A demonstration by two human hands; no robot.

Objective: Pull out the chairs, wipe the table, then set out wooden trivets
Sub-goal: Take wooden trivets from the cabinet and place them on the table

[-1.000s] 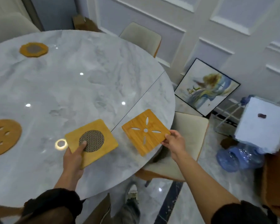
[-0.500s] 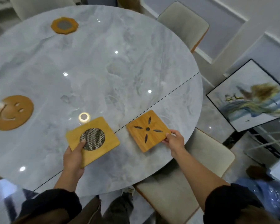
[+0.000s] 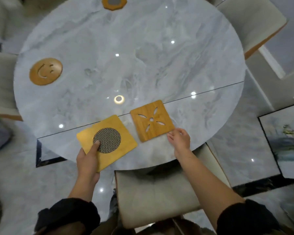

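Observation:
A round grey marble table (image 3: pixel 143 56) fills the view. My left hand (image 3: pixel 88 160) grips a square wooden trivet with a round mesh centre (image 3: pixel 119 141); my thumb lies on the mesh, and the trivet's near corner hangs past the table edge. A square wooden trivet with a flower cut-out (image 3: pixel 151 119) lies flat on the table to its right. My right hand (image 3: pixel 179 139) is at that trivet's near right corner with its fingers apart. A round smiley trivet (image 3: pixel 45 71) lies at the left. An octagonal trivet (image 3: pixel 114 2) is at the far edge.
A beige chair (image 3: pixel 156 192) stands right below me, its seat partly under the table edge. Another beige chair (image 3: pixel 249 19) is at the far right and one (image 3: pixel 0 82) at the left. A framed painting (image 3: pixel 287 141) leans at the right, on the glossy floor.
The view has swung over the table. My right hand's fingers have come off the flower trivet's corner and spread. My left thumb has slid onto the mesh.

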